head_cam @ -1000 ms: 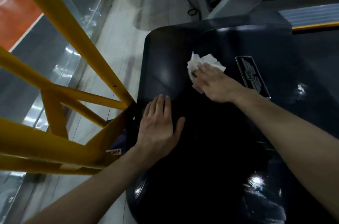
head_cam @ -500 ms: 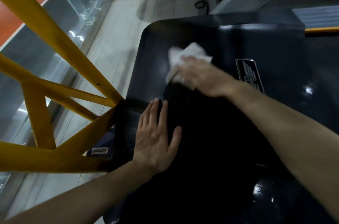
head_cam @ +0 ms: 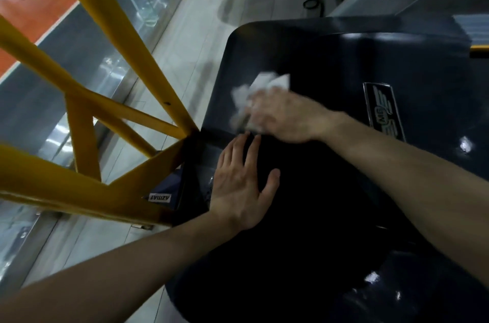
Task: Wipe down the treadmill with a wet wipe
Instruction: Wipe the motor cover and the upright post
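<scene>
R hand [head_cam: 285,116] + wet wipe [head_cam: 262,87] now nearer L hand [head_cam: 240,185] on treadmill [head_cam: 344,58]

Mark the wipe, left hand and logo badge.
wipe [head_cam: 264,83]: head view, white fold near its top edge.
left hand [head_cam: 239,185]: head view, back of the hand.
logo badge [head_cam: 383,111]: head view, middle of the plate.

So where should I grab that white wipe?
Probably the crumpled far edge of the wet wipe, poking out past the blurred right hand. Come from above: it lies on the dark treadmill cover, so only its raised folds give something to pinch.
</scene>
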The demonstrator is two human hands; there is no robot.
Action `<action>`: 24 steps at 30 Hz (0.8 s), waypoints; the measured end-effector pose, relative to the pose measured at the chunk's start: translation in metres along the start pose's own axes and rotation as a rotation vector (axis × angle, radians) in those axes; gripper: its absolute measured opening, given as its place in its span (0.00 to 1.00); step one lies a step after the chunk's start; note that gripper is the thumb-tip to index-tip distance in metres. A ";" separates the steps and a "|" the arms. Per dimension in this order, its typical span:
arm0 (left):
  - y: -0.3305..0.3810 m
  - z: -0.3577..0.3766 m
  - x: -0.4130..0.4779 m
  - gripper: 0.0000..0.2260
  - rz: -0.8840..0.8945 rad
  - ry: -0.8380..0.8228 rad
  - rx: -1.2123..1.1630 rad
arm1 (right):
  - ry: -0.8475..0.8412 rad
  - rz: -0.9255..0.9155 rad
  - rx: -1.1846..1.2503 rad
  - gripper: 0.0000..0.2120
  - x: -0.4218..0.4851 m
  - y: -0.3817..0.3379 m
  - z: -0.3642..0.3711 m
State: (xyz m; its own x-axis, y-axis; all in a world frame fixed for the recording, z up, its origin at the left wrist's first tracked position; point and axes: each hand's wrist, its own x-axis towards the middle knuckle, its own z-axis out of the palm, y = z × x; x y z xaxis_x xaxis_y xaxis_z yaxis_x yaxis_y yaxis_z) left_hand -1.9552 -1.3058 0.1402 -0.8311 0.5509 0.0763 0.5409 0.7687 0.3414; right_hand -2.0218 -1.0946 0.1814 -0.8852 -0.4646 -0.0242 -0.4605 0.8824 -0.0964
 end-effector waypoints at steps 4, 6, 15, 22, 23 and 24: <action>-0.001 -0.010 -0.011 0.23 0.090 0.046 -0.036 | 0.101 0.039 -0.126 0.28 -0.016 0.017 -0.006; -0.011 -0.022 -0.028 0.19 0.186 0.022 -0.061 | -0.006 0.221 -0.103 0.33 -0.020 0.009 -0.018; -0.082 -0.047 -0.126 0.30 0.441 -0.234 0.228 | -0.038 0.196 0.045 0.35 -0.011 -0.043 0.005; -0.075 -0.044 -0.128 0.32 0.408 -0.261 0.285 | -0.073 0.137 -0.003 0.37 0.011 -0.042 0.007; -0.076 -0.044 -0.126 0.32 0.410 -0.262 0.278 | -0.075 0.153 -0.023 0.38 0.013 -0.049 0.005; -0.076 -0.044 -0.126 0.32 0.413 -0.257 0.273 | -0.104 0.028 -0.038 0.36 0.012 -0.069 0.010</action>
State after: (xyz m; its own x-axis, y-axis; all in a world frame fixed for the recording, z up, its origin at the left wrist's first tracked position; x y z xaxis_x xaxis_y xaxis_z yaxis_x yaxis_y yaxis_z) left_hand -1.8977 -1.4479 0.1459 -0.5030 0.8595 -0.0905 0.8573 0.5095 0.0742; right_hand -1.9996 -1.1618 0.1775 -0.8870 -0.4433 -0.1295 -0.4398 0.8963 -0.0562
